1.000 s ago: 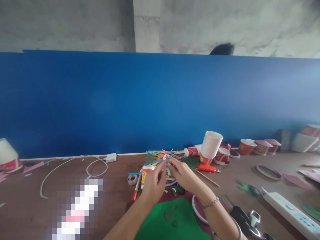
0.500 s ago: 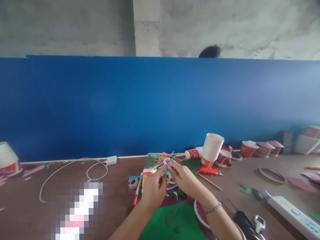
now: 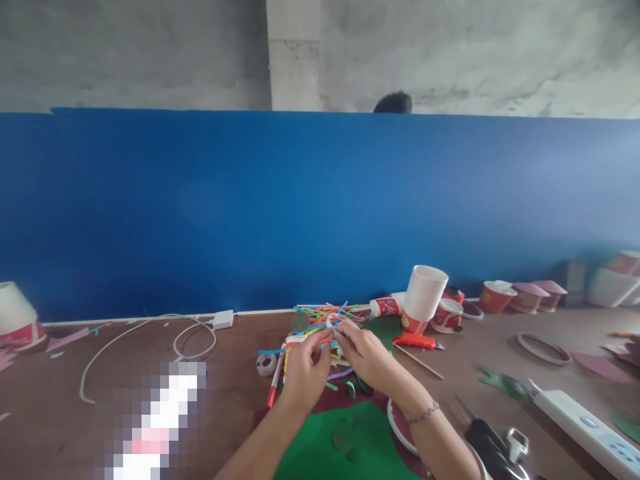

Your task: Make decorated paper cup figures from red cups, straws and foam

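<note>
Centrally, white piece [image 3: 330,322] in hands [image 3: 371,355]

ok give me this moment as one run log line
left hand: pinching small pale piece | right hand: on same piece | beyond hands: colourful sticks | nearer: green sheet | right side: cup stack

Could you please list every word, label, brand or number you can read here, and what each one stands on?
No text can be read with certainty.
Paper cup beside the left hand: red and yellow print, too small to read.
Stack of paper cups: yellow mark on red, too blurred.
Paper cup lying on its side: print on red, too blurred.
</note>
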Motion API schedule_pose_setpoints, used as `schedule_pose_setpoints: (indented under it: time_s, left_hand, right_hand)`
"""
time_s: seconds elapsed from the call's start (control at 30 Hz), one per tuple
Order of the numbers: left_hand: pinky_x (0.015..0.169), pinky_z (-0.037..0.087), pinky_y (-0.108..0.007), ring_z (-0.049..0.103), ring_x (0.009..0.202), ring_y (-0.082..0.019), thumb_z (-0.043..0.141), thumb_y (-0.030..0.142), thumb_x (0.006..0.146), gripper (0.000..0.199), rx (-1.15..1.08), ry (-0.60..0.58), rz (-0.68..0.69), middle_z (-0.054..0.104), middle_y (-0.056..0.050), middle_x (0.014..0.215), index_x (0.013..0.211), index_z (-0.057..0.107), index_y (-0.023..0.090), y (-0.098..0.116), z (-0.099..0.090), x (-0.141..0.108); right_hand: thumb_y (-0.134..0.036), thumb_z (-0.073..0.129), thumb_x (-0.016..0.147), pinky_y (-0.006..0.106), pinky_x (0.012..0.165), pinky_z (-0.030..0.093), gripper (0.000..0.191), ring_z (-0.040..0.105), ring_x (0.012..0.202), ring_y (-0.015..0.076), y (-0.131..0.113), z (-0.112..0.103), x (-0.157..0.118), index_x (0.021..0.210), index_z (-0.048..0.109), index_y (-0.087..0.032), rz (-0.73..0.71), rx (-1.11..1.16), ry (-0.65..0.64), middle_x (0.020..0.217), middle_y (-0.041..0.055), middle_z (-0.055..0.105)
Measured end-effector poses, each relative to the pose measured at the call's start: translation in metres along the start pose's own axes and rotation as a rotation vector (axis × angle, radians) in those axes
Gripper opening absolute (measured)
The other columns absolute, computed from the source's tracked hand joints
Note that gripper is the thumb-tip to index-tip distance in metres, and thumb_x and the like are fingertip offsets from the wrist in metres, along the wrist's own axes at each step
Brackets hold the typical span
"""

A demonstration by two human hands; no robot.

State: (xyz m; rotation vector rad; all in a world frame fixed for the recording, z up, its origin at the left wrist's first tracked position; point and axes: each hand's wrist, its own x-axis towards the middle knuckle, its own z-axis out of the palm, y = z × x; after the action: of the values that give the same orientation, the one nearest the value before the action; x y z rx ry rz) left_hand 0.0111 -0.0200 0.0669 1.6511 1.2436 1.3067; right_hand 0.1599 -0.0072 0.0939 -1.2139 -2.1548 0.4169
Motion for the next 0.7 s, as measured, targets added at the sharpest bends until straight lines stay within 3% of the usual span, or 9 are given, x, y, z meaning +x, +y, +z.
schedule_pose_setpoints:
  time_s: [0.17, 0.37, 0.5, 0.7]
  left_hand:
    - [0.047, 0.026, -0.019, 0.032, 0.048, -0.009, 0.053, 0.031, 0.078, 0.021, -0.089, 0.002, -0.029, 0.034, 0.008, 0.051, 0.086, 0.062, 0.015, -0.003, -0.002, 0.004]
    - [0.052, 0.029, -0.020, 0.034, 0.050, -0.010, 0.052, 0.034, 0.081, 0.038, 0.047, 0.073, 0.043, 0.032, 0.008, 0.052, 0.114, 0.058, 0.017, -0.006, -0.010, 0.006]
    - [0.053, 0.028, -0.022, 0.038, 0.052, -0.012, 0.051, 0.034, 0.082, 0.028, 0.232, 0.047, 0.090, 0.040, 0.005, 0.051, 0.097, 0.069, 0.020, -0.007, -0.010, 0.005]
    - [0.051, 0.025, -0.021, 0.040, 0.051, -0.011, 0.055, 0.036, 0.080, 0.020, 0.275, 0.022, 0.036, 0.041, 0.006, 0.051, 0.085, 0.066, 0.020, -0.009, -0.009, 0.006]
  right_hand:
    - [-0.024, 0.035, 0.093, 0.023, 0.053, 0.029, 0.022, 0.044, 0.054, 0.0122, 0.000, 0.001, 0.001, 0.078, 0.050, -0.020, -0.033, 0.000, -0.018, 0.060, -0.0029, 0.050]
    - [-0.021, 0.037, 0.092, 0.023, 0.056, 0.031, 0.021, 0.050, 0.057, 0.0128, -0.004, 0.002, 0.001, 0.081, 0.054, -0.019, -0.026, 0.009, -0.028, 0.065, 0.0000, 0.058]
    - [-0.018, 0.037, 0.091, 0.024, 0.057, 0.031, 0.021, 0.053, 0.060, 0.0138, -0.004, 0.003, -0.001, 0.083, 0.056, -0.018, -0.046, -0.041, -0.045, 0.066, 0.0009, 0.060]
    - [-0.015, 0.035, 0.090, 0.025, 0.063, 0.033, 0.025, 0.057, 0.070, 0.0161, -0.003, 0.007, -0.001, 0.081, 0.058, -0.018, -0.081, -0.128, -0.041, 0.074, 0.0039, 0.063]
